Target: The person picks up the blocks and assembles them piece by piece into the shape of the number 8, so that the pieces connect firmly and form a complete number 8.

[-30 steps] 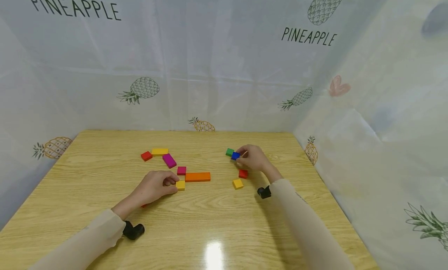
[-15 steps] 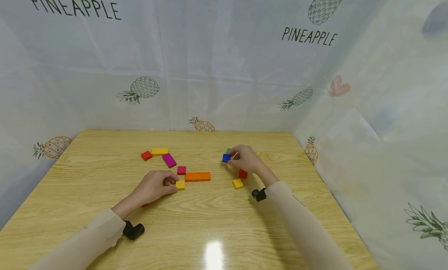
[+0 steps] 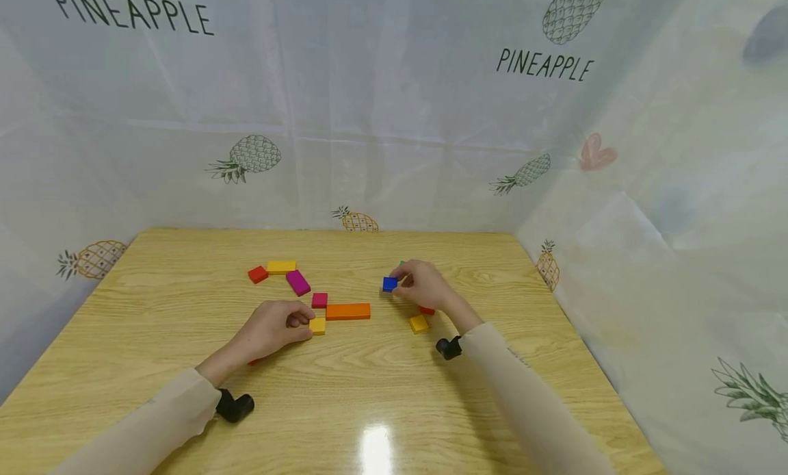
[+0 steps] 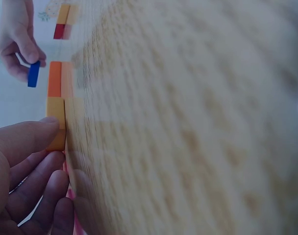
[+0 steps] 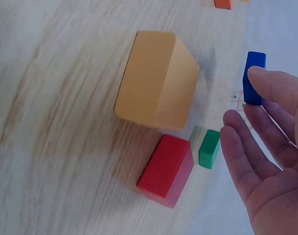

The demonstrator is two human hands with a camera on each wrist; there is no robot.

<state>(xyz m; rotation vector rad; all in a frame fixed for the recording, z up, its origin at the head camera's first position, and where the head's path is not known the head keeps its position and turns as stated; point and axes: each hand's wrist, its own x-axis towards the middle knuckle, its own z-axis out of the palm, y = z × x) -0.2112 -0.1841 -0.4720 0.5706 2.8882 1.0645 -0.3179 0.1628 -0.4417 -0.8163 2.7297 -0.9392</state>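
Observation:
My left hand [image 3: 273,328] pinches a small yellow block [image 3: 317,326] that sits on the table, thumb on one side and fingers on the other. Beside that block lie a long orange block [image 3: 348,311] and a small pink block [image 3: 319,300]. Between thumb and fingertips, my right hand [image 3: 427,287] holds a small blue block [image 5: 254,78], raised off the tabletop in the right wrist view. Near this hand rest a green block [image 5: 209,149], a red block [image 5: 166,169] and another yellow block [image 5: 156,81]. In the head view the right hand mostly hides the green block.
Farther back on the left of the wooden table [image 3: 369,400] lie a magenta block [image 3: 298,282], a long yellow block [image 3: 281,267] and a red block [image 3: 258,274]. A red piece [image 3: 253,362] peeks out under the left wrist. A printed cloth [image 3: 394,119] hangs behind.
My right hand has carried the blue block left and slightly nearer, away from beside the green block, and now partly covers the red one. The left hand stays put on the yellow block.

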